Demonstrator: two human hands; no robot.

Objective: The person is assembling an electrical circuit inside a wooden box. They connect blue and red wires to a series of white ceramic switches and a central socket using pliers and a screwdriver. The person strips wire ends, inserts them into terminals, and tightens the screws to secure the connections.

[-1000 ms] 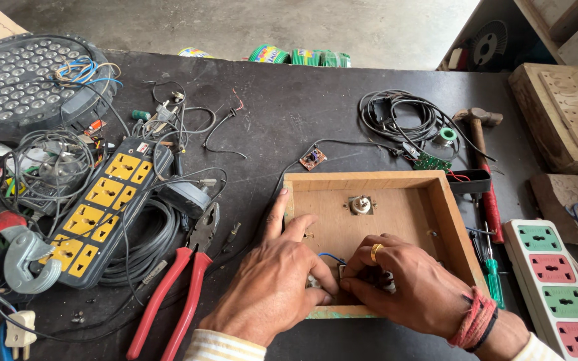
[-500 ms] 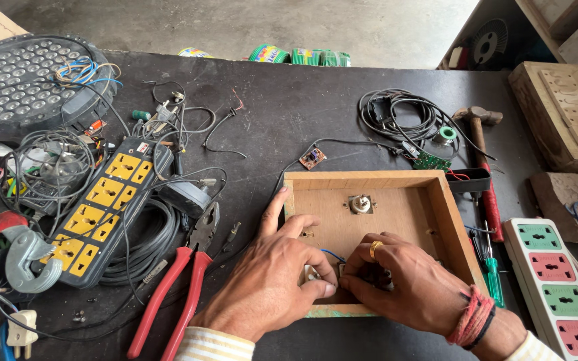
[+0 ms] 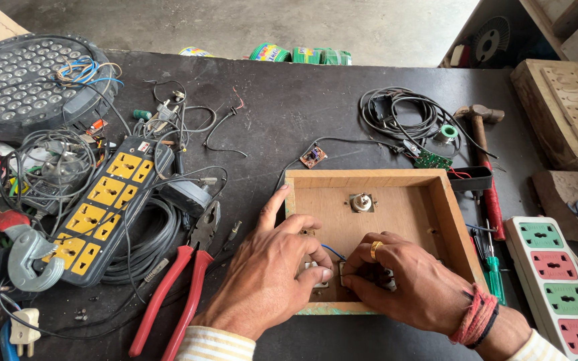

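A shallow wooden box (image 3: 376,227) is seen lying open on the dark bench (image 3: 289,113), with both hands working inside its near edge. The left hand (image 3: 272,274) is curled, its fingertips pressed on a small white fitting (image 3: 317,272) at the box floor while the forefinger rests along the left wall. The right hand (image 3: 403,284), ringed and wearing a red wrist thread, is closed over a second small part just beside the first; what is pinched there cannot be made out, as the fingers hide it. A thin blue wire (image 3: 332,251) is seen running between the two hands.

A round metal part (image 3: 361,202) is already fitted in the middle of the box floor, so some mounting seems done. The fittings under the hands appear not yet seated or wired, and most of the box floor is bare.

Red pliers (image 3: 175,287) lie left of the box, a yellow-socketed power strip (image 3: 102,207) beyond them, a hammer (image 3: 482,144) to the right.
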